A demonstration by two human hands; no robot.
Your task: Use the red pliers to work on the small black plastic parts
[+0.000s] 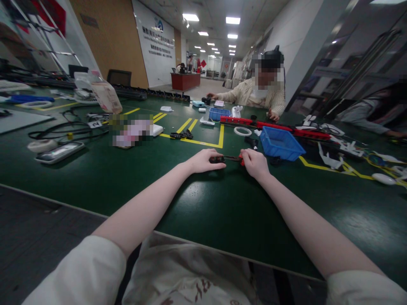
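Above the green table [197,203], both my hands meet over one small work spot. My left hand [205,162] pinches a small dark part [218,159] between thumb and fingers; its exact kind is too small to make out. My right hand [256,163] is closed around a red-handled tool [241,159]. From the handle a slim metal end reaches left to the dark part. Fingers hide much of the tool. Beyond my hands, several black parts [182,134] lie in a small pile inside yellow tape lines.
A blue bin [281,143] stands right of my hands, with a white ring [242,131] and long red rail [273,127] behind. Phones, a black cable [60,132] and a bottle [106,94] lie left. Across the table sits another person [260,93].
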